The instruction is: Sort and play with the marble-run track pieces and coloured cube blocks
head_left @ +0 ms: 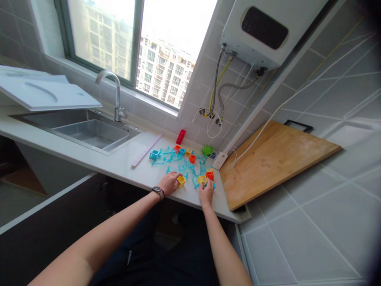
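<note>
My left hand, with a watch at the wrist, has its fingers closed on a yellow cube near the counter's front edge. To the right, my right hand reaches up to another yellow cube, its fingertips at the cube's lower right; whether they grip it is unclear. An orange cube sits just beyond those fingers. Behind both hands lie several clear blue curved pieces, with a blue cube at the left, an orange-red cube in the middle and green pieces at the back.
A sink with a faucet is set in the counter at the left. A pale strip and a red block lie on the counter. Right of them are a power strip and a wooden board leaning on the wall.
</note>
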A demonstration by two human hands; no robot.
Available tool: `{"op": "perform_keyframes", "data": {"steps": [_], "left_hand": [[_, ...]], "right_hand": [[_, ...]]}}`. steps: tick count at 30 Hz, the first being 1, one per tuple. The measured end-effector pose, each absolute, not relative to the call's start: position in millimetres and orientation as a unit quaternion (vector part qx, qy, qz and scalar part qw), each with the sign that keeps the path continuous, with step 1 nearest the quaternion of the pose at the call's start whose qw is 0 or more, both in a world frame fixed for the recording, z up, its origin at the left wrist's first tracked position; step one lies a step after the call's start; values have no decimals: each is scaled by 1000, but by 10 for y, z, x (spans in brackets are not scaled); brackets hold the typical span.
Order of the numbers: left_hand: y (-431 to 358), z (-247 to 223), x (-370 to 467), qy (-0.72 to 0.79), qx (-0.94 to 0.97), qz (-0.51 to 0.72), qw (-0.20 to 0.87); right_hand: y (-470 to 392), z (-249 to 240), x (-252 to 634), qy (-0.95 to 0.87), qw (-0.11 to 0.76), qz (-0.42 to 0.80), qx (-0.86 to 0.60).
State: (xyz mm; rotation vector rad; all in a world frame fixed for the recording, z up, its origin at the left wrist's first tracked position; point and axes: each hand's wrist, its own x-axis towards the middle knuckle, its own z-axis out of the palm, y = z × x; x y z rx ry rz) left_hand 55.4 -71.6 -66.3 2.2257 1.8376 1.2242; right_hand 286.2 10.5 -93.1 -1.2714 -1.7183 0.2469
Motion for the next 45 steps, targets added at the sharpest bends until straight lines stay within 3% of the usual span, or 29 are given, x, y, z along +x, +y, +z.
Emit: {"op": "perform_keyframes", "data": {"steps": [26, 45], "left_hand": [[-698, -666, 536, 586, 700, 407, 21], [-696, -635, 521, 589, 718, 371, 18]], "right_hand": [[29, -805, 2842, -706, 429, 68, -558], [50, -815, 2968, -650, 534, 68, -537]]}}
